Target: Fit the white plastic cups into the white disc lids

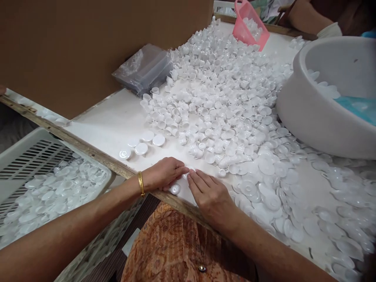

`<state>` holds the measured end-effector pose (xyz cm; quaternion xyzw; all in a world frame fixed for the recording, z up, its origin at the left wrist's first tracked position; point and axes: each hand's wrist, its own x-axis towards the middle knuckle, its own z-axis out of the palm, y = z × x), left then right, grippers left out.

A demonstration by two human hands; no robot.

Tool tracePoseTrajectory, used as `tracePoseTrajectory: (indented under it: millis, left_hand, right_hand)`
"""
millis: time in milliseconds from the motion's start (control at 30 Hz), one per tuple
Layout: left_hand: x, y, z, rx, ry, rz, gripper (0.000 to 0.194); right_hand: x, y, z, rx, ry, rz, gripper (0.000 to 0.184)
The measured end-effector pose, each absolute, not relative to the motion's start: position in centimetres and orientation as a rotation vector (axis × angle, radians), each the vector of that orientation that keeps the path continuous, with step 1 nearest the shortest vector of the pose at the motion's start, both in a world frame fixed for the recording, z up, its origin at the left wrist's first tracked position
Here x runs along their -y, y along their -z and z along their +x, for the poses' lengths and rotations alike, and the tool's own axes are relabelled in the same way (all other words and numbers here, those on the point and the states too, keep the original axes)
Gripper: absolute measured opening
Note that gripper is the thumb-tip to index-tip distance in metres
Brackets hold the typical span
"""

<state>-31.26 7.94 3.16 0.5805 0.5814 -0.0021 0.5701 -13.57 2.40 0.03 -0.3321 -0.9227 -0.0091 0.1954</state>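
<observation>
Five white pieces (141, 148) lie apart, left of the large loose heap (223, 98); beside it, left hand (168, 172) and right hand (212, 197) pinch another piece (185, 176), fingers narrow

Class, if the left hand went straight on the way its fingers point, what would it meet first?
Probably the right hand, which lies just ahead of the left hand; whether the two already touch is unclear.

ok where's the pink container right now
In the head view, the pink container sits upper right, by the far end of the white cup heap, left of and beyond the large tub.
</observation>
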Motion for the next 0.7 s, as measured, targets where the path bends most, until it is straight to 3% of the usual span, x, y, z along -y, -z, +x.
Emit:
tracePoseTrajectory:
  millis: [367, 500, 700]
  left_hand:
    - [-7.7, -3.1, -31.2, -1.373, 0.015, 1.377, 0.041]
    - [-7.7, -3.3, -31.6, -1.612, 0.014, 1.653, 0.041]
    - [-8.6, -2.7, -29.0, -2.038, -0.371, 2.183, 0.041]
  right_hand:
    - [-2.0, 1.1, -13.0, 2.557, -0.115, -0.944, 0.04]
    - [-1.9, 1.2, -13.4, 2.443, -0.253, -1.02, 0.038]
    - [-2.0, 0.5, -13.8, 2.268, -0.446, -1.081, 0.032]
